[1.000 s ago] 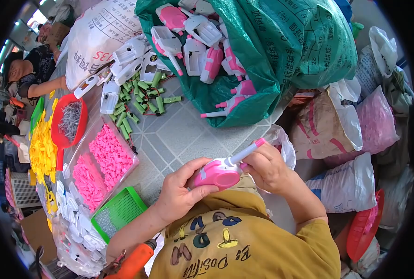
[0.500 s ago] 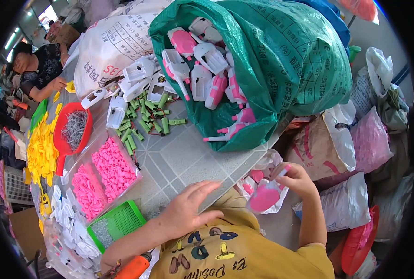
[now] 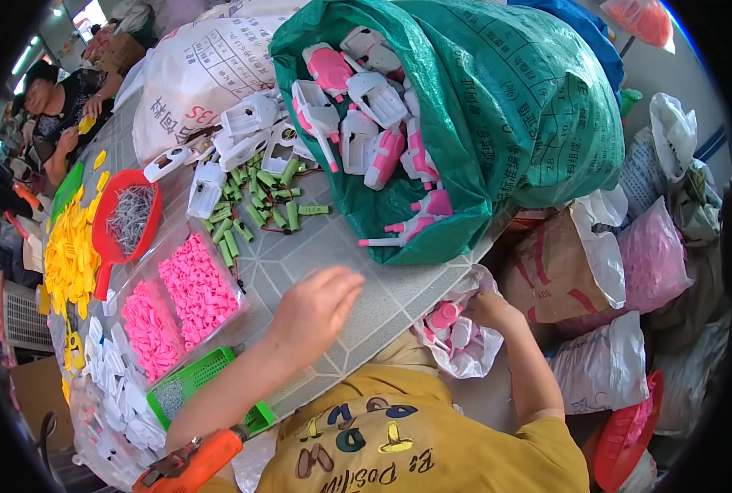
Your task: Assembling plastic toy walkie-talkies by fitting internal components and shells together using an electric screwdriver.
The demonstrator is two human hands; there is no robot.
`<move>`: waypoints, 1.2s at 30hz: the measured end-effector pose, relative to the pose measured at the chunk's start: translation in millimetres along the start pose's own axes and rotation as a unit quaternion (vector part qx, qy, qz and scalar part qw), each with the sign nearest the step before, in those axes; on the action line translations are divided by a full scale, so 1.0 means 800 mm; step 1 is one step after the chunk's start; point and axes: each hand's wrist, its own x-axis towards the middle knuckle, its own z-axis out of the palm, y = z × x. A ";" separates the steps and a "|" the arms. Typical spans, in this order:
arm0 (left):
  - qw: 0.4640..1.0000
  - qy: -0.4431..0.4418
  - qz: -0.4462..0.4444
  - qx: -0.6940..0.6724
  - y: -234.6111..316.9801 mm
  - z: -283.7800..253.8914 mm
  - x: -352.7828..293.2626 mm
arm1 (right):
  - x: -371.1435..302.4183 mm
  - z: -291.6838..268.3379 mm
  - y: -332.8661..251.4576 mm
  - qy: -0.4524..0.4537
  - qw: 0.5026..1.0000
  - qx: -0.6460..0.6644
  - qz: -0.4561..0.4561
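Observation:
My left hand [image 3: 318, 311] hovers over the grey patterned tabletop [image 3: 296, 261], palm down, with its fingers stretched and nothing visible in them. Ahead of it lie several green battery cells [image 3: 255, 205] with wires. Low at the table's right edge, my right hand [image 3: 491, 312] is at the mouth of a white plastic bag [image 3: 477, 361]. Pink-and-white toy parts [image 3: 444, 316] lie inside this bag. The fingertips of my right hand are hidden there, so its grip does not show. Before me gapes a green woven sack [image 3: 547, 107] full of pink-and-white toy housings [image 3: 374, 99].
At left stand a clear tray of pink pieces [image 3: 197, 279], a red scoop of screws [image 3: 154, 246], yellow parts [image 3: 70, 255] and a green basket [image 3: 210, 366]. An orange-handled power tool [image 3: 197, 464] is at lower left. Across the table a person [image 3: 70, 107] handles a yellow piece.
My right hand has lowered into the white bag, and the pink-and-white part it held is no longer seen in it. My left hand has moved forward and left over the table.

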 end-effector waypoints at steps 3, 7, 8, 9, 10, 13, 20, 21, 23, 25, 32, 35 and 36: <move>0.996 0.046 0.039 0.064 -0.021 0.025 0.040 | -0.079 -0.104 -0.104 -0.079 0.947 0.184 -0.250; 0.994 0.008 -0.028 0.109 -0.030 0.060 0.071 | -0.130 -0.171 -0.197 0.106 0.809 0.317 -0.484; 0.996 0.006 -0.013 0.088 -0.028 0.060 0.074 | -0.130 -0.176 -0.211 0.242 0.798 0.283 -0.473; 0.996 -0.006 -0.007 0.089 -0.031 0.059 0.075 | -0.128 -0.179 -0.224 0.373 0.771 0.247 -0.453; 0.997 -0.013 0.002 0.072 -0.025 0.051 0.077 | -0.124 -0.187 -0.228 0.438 0.766 0.209 -0.422; 0.998 0.055 0.004 0.019 -0.014 0.023 0.065 | -0.104 -0.186 -0.243 0.514 0.760 0.176 -0.357; 0.985 0.156 0.066 0.044 0.025 -0.049 0.029 | -0.077 -0.176 -0.289 0.486 0.801 0.027 -0.349; 0.984 0.167 0.051 0.035 0.028 -0.055 0.025 | -0.068 -0.172 -0.295 0.482 0.781 0.065 -0.391; 0.989 0.146 0.024 -0.008 0.023 -0.078 0.013 | -0.059 -0.172 -0.313 0.474 0.749 0.119 -0.446; 0.992 0.115 0.015 -0.057 0.013 -0.108 0.008 | -0.049 -0.156 -0.324 0.397 0.767 0.282 -0.419; 0.970 -0.002 -0.157 0.186 -0.082 -0.158 -0.013 | -0.015 -0.140 -0.368 -0.078 0.507 0.826 -0.233; 0.958 -0.042 -0.147 0.243 -0.106 -0.134 -0.016 | -0.002 -0.133 -0.383 -0.171 0.435 0.859 -0.212; 0.943 -0.036 -0.135 0.302 -0.115 -0.126 -0.017 | 0.006 -0.128 -0.385 -0.192 0.425 0.862 -0.197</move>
